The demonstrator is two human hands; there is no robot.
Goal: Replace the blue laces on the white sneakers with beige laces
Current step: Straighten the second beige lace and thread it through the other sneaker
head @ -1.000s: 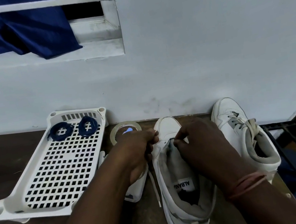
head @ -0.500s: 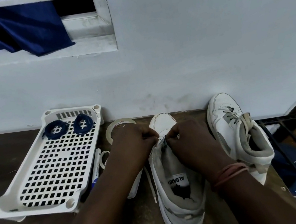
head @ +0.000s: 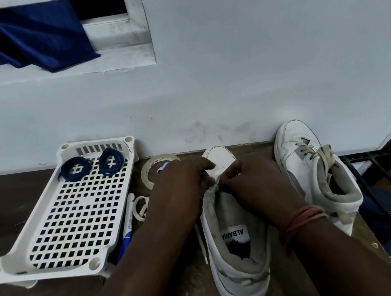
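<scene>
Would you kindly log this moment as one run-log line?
stage: lacing near sneaker | both hands pinching at its eyelets | far sneaker laced beige | blue laces coiled in tray

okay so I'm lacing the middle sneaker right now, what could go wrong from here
1. The loose beige lace end trails on the table beside the middle sneaker; a hard pull from your left hand could drag it back through the eyelets.
2. Both hands, the right hand included, cover the eyelets, so a skipped or twisted crossing is easy to miss.
3. The tape roll sits right behind your left hand and could get knocked.
</scene>
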